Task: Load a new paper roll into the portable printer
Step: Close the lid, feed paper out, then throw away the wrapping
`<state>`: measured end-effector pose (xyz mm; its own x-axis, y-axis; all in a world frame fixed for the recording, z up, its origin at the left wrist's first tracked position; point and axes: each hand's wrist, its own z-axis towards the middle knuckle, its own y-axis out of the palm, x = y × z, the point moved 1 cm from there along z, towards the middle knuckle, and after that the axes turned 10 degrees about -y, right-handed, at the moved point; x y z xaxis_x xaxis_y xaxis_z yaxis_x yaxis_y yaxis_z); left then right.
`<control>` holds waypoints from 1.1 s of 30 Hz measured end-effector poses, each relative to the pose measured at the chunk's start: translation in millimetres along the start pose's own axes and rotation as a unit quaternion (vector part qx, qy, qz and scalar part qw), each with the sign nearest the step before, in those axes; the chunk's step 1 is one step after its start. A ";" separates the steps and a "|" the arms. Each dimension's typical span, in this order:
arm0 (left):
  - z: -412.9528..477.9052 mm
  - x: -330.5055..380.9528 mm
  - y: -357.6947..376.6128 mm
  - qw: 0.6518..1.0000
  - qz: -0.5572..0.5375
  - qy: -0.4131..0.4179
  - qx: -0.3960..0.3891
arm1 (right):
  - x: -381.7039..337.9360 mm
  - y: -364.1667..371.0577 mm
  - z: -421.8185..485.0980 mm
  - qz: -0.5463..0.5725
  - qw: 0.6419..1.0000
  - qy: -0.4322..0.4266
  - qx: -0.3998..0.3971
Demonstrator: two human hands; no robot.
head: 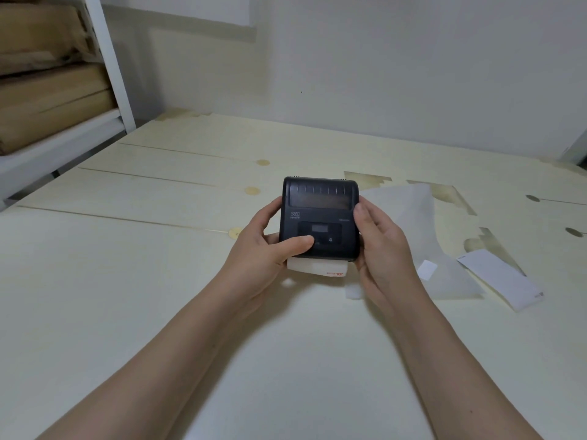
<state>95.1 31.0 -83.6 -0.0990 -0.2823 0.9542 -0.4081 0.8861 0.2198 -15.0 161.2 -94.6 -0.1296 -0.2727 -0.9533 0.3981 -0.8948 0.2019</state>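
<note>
Both hands are wrapped around the printer (319,217), which is held just above the pale table (127,281), near its middle, with the lid apparently closed and the small screen facing up. A strip of white paper (316,268) with red print at one corner is seen sticking out from the near edge of the printer, below the left thumb.

Several things could go wrong from here, as judged from this pose. The strip could be creased or torn if the printer is lowered onto it or if it is tugged sideways. A button could be pressed by accident, since the left thumb is laid on the control panel. The paper could feed crookedly if the lid has not been latched on both sides; whether it has cannot be told. The printer could also slip, being carried by the fingertips and not set down.

The left hand (270,246) is curled closed around the left side of the printer, thumb on top, the fingers hidden beneath. The right hand (378,239) is clasped on the right side, thumb pressed along the upper edge, the fingers likewise out of sight. Both forearms are stretched forward from the lower corners.

Further out, a thin translucent sheet (413,236) is spread on the table under the right hand, and a white slip (502,281) lies beyond it
</note>
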 end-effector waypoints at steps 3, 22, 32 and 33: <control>-2.2 2.3 0.5 1.000 -0.002 0.001 0.007 | -0.3 0.3 -1.1 0.003 1.000 -0.006 -0.008; -3.3 3.7 2.0 0.999 -0.045 0.013 0.016 | -7.2 1.9 -4.0 0.041 0.999 0.001 -0.019; 1.1 -0.3 0.2 0.998 -0.057 0.015 0.019 | -5.1 2.5 -3.5 0.040 0.998 -0.004 -0.052; 1.8 -1.1 -0.6 0.998 -0.056 0.015 0.022 | -4.8 2.7 -3.4 0.039 0.998 -0.005 -0.053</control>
<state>93.8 30.2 -85.2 -0.0245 -0.3664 0.9301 -0.4537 0.8331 0.3162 -10.2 161.3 -90.3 -0.1032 -0.3434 -0.9335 0.5014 -0.8285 0.2493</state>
